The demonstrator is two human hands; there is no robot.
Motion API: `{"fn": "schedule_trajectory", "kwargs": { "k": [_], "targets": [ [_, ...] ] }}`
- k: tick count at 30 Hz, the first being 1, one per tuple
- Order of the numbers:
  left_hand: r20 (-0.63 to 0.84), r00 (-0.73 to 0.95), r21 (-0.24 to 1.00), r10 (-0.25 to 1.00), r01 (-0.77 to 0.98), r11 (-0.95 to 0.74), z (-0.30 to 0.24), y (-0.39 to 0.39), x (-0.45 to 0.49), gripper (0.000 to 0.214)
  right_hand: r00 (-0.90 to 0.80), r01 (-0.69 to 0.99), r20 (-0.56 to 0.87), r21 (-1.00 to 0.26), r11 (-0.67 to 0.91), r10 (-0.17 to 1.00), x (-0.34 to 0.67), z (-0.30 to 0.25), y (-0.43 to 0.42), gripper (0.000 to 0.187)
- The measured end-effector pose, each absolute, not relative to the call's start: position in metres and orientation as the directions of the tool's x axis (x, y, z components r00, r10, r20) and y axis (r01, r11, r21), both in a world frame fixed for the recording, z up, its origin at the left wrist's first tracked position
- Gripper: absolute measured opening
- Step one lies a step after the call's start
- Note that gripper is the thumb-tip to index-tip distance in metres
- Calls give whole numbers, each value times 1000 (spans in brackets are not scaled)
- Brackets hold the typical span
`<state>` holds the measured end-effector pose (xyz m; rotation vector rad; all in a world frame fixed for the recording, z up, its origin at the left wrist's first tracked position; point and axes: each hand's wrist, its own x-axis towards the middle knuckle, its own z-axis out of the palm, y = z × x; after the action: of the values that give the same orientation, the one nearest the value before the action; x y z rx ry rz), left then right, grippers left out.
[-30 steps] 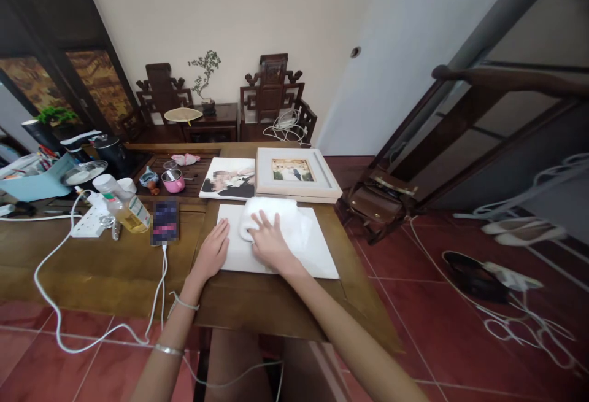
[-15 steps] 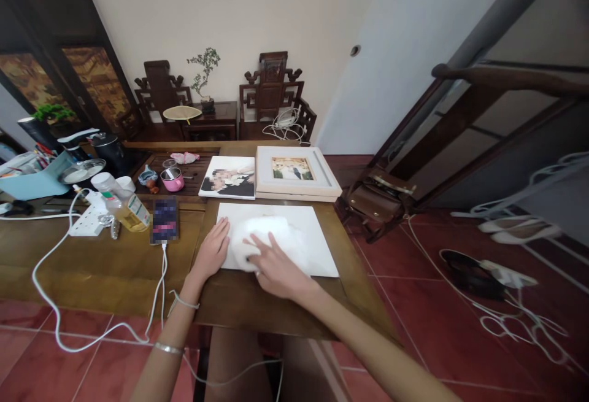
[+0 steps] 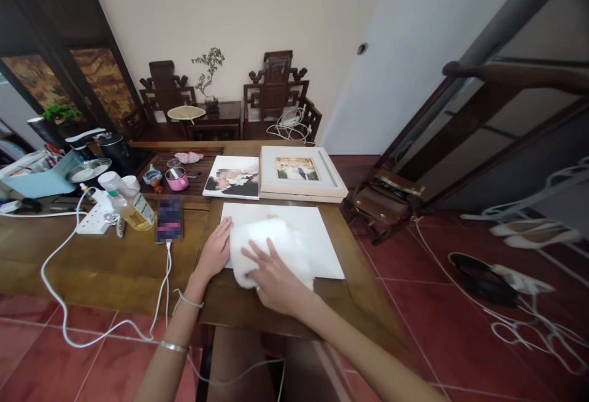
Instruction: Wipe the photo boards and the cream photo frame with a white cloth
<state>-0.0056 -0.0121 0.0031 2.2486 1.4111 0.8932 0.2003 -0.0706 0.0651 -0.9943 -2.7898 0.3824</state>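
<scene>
The right hand (image 3: 272, 278) presses flat on a white cloth (image 3: 269, 239), fingers spread wide, gripping nothing. The cloth lies crumpled over the 7 o'clock corner of a white board (image 3: 319, 239) on the desk (image 3: 110, 270), lapping its near edge. The left hand (image 3: 215, 255) rests at the board's 9 o'clock edge, fingers extended and close together, touching the cloth. A framed photo (image 3: 300, 172) lies at the board's 12 o'clock, a phone (image 3: 169, 220) at 10.

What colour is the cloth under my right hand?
White. The cloth shows best in the head view, lying on a white panel.
</scene>
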Motion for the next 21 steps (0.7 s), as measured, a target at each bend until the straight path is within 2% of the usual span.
{"fn": "schedule_trajectory", "kwargs": {
  "k": [4, 7, 12, 16, 19, 21],
  "targets": [
    [330, 304, 588, 894, 675, -447, 3, -13, -5, 46, -825, 479, 69, -443, 758, 561, 225, 70, -92, 42],
    [325, 291, 577, 900, 693, -432, 3, -13, -3, 46, -791, 491, 92, -495, 717, 605, 237, 73, -75, 45],
    [342, 282, 582, 896, 685, -438, 2, -12, -2, 46, -615, 704, 65, -403, 585, 786, 222, 72, -23, 45],
    [296, 227, 684, 928, 627, -372, 11, -15, 0, 47, -470, 837, 50, -292, 463, 881, 181, 70, -6, 45],
    [287, 133, 777, 949, 547, -312, 20, -17, 0, 47, -549, 795, 68, -265, 546, 833, 161, 68, -21, 42],
    [309, 64, 802, 949, 518, -296, 25, -19, 1, 48, -677, 690, 67, -290, 663, 733, 161, 68, -37, 39]
  ]
}}
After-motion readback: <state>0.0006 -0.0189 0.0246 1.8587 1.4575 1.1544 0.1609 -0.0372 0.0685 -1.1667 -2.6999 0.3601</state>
